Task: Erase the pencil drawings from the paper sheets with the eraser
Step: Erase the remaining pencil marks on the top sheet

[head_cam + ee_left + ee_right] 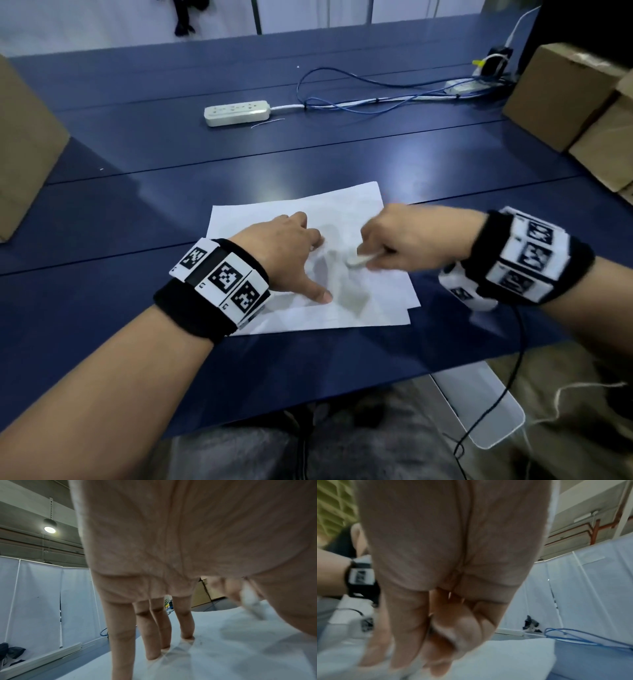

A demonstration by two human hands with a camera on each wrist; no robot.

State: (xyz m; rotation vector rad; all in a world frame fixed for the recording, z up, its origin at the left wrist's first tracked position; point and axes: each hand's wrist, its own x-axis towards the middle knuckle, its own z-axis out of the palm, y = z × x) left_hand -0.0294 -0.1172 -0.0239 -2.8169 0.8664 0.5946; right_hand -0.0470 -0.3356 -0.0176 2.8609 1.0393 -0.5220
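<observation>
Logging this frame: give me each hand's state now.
Left hand: open, fingers pressing the paper sheets.
Right hand: holding the eraser.

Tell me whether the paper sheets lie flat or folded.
Flat: the paper sheets lie spread, overlapping on the table, pinned by the left hand; the right hand grips the eraser.

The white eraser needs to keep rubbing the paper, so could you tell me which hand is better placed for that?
Right. The right hand already pinches the white block eraser against the white paper sheets, while the left hand presses straight fingers down to steady them.
</observation>
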